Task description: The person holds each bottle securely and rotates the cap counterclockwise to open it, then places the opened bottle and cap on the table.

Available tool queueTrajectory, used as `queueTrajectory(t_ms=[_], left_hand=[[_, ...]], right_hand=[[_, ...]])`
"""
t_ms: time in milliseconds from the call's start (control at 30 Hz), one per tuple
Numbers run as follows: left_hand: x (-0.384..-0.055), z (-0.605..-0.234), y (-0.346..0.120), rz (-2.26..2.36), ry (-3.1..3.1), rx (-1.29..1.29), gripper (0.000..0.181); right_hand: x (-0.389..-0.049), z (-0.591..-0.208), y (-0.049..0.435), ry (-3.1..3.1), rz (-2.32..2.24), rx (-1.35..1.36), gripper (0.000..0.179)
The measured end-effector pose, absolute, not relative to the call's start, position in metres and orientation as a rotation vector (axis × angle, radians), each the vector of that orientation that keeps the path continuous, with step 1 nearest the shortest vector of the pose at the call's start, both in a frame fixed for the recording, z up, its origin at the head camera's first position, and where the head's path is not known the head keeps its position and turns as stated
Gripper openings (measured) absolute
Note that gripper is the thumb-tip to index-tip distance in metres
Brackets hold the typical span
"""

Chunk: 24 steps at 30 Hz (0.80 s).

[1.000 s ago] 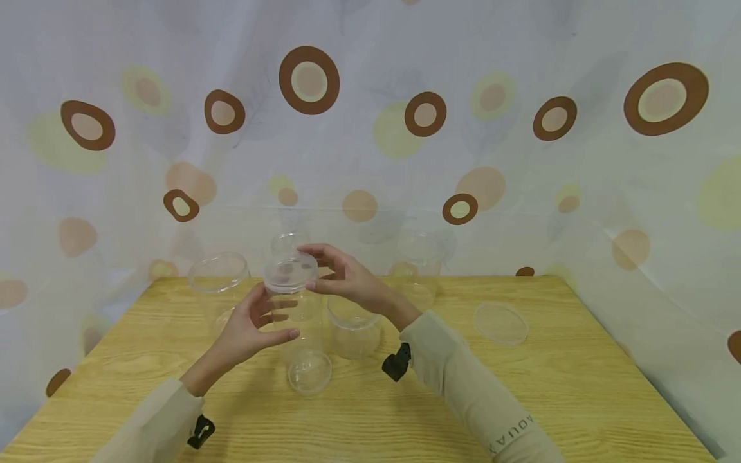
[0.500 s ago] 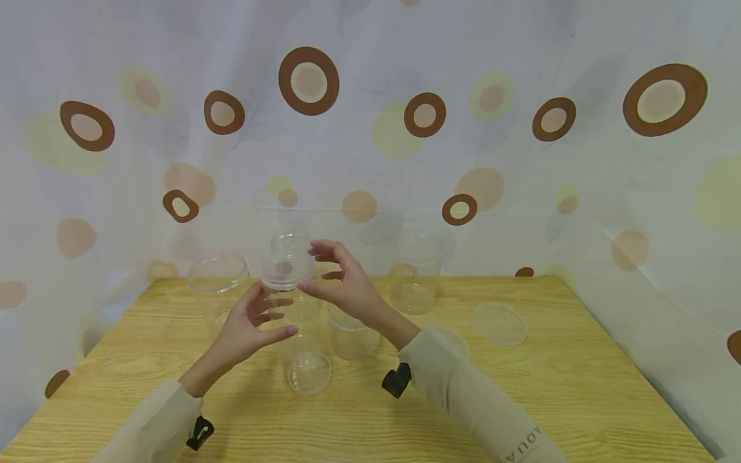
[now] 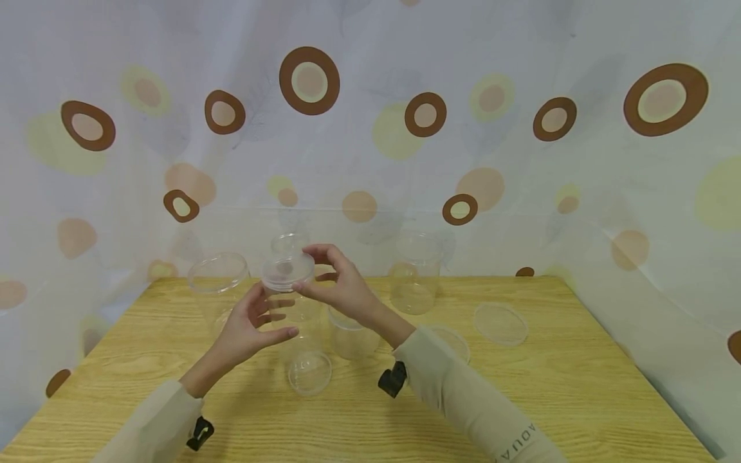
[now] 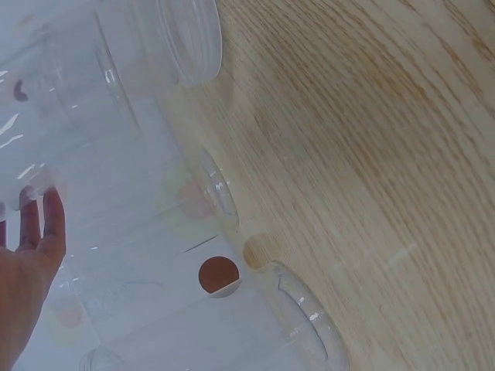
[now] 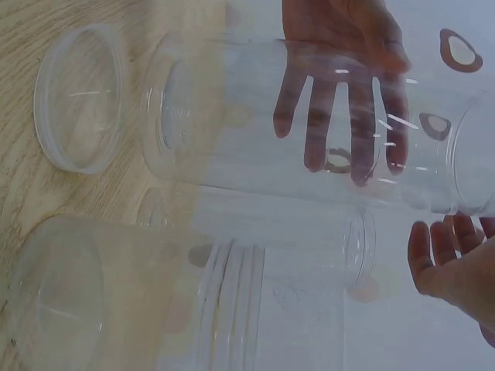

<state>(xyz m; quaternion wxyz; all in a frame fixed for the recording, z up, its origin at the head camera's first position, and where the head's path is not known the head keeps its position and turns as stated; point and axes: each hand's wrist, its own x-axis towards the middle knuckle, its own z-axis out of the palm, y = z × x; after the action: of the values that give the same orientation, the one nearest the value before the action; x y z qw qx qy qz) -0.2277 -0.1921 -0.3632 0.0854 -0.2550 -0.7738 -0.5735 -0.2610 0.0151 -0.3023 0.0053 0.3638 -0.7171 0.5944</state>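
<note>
A tall clear plastic jar (image 5: 255, 116) is upright in the middle of the head view. My left hand (image 3: 246, 331) grips its side, thumb in front and fingers behind; they show through the wall in the right wrist view. At the jar's top sits a clear round lid (image 3: 287, 275). My right hand (image 3: 347, 289) holds this lid's right edge between thumb and fingers. How far the lid is seated, I cannot tell. Another round lid (image 3: 309, 373) lies just in front of the jar's base.
A wide clear jar (image 3: 219, 276) stands at the left. A short jar (image 3: 354, 337) is right of the held one, and a larger jar (image 3: 415, 283) stands behind. Flat clear lids (image 3: 501, 323) lie on the wooden table (image 3: 347, 431) at the right. A patterned curtain (image 3: 370, 161) hangs behind.
Half a second ago my right fingers spread away from the lid; now they are back round its edge. The right thumb has shifted slightly left. My left hand stays in place.
</note>
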Motion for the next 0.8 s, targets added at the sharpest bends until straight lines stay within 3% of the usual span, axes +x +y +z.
queueTrajectory(t_ms=[200, 433, 800], left_hand=[[-0.227, -0.362, -0.193, -1.741, -2.316, -0.803, 0.079], [-0.227, -0.362, -0.193, -1.737, -2.321, -0.814, 0.080], [-0.228, -0.364, -0.193, -1.688, -2.322, -0.734, 0.077]], right_hand=[[-0.270, -0.301, 0.024, -2.204, 2.071, 1.380, 0.052], [-0.273, -0.301, 0.027, -2.175, 2.146, 1.459, 0.058], [-0.262, -0.307, 0.020, -2.303, 1.867, 1.120, 0.060]])
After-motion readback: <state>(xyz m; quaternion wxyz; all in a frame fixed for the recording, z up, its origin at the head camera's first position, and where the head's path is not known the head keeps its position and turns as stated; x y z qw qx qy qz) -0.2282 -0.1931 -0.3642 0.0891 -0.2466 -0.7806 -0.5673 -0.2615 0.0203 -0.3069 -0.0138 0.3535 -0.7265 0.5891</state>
